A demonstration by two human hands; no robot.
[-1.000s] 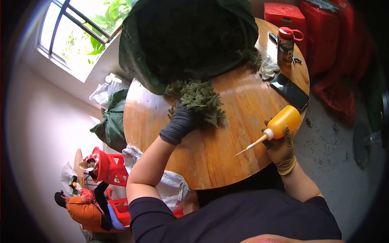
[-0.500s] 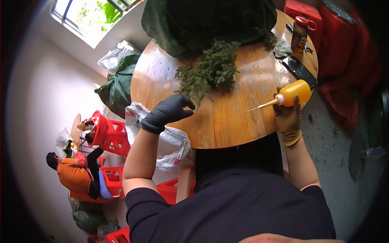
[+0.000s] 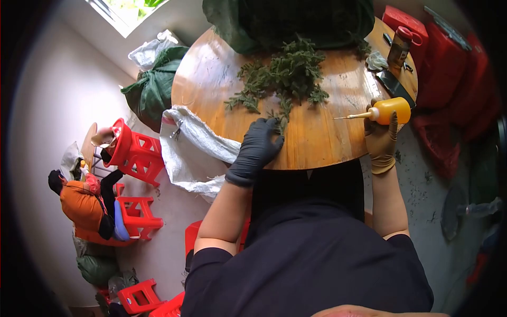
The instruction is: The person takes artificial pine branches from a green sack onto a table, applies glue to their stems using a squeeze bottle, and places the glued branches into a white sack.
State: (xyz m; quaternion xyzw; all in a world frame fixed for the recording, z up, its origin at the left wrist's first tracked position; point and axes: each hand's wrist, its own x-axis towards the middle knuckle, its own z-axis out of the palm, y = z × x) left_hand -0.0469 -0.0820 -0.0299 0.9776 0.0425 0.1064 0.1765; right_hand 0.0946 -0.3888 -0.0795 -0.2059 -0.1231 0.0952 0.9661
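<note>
My left hand point(image 3: 259, 148), in a black glove, is closed near the table's front edge, its fingertips on a small green sprig point(image 3: 284, 113). The sprig's lower end is hidden by the fingers. Beyond it lies a loose pile of green artificial-looking sprigs point(image 3: 296, 68). My right hand point(image 3: 381, 140), in a tan glove, grips a yellow squeeze bottle point(image 3: 395, 110) over the right edge of the table. The bottle lies nearly level, and its thin nozzle points left toward the middle of the tabletop.
A dark green sack point(image 3: 285, 24) stands at the back of the round wooden table point(image 3: 332, 142). A brown bottle point(image 3: 399, 48) and a phone point(image 3: 395, 89) are at the right. A white sack point(image 3: 198, 140) hangs by the left edge. Another person point(image 3: 84, 206) sits beyond red stools point(image 3: 138, 216).
My left hand has moved right and closed on a sprig, which now lies apart from the front of the pile. My right hand still holds the bottle. The whole view has shifted slightly.
</note>
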